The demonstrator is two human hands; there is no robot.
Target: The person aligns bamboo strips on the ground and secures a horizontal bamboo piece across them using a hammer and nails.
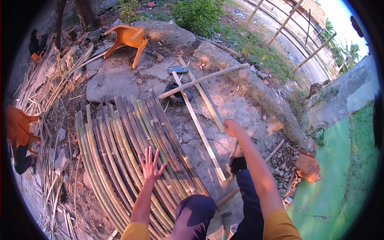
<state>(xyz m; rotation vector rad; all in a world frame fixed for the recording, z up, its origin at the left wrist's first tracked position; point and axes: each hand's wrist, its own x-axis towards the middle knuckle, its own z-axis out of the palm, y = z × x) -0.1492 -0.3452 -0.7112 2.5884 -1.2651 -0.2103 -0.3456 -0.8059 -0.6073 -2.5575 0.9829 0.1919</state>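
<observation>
My left hand (151, 165) lies with fingers spread on a row of split bamboo strips (120, 136). The strips, green, tan and dark purplish brown, lie side by side on the ground. To their right, my right hand (233, 128) is closed beside the near end of a flat wooden slat (206, 102). Whatever its fingers hold, if anything, is hidden. A paler, thinner slat (199, 130) runs alongside. Across both slats lies a round wooden pole (212, 78). A phone-like dark device (178, 69) rests at their far end, with a black bag-like item (176, 94) nearby.
An orange plastic chair (127, 38) lies tipped over at the back, another orange chair (20, 126) stands at far left. A hammer-like tool (225, 224) lies between my legs. Rubble (283, 170), broken brick (307, 166) and a green wall (336, 160) are at right.
</observation>
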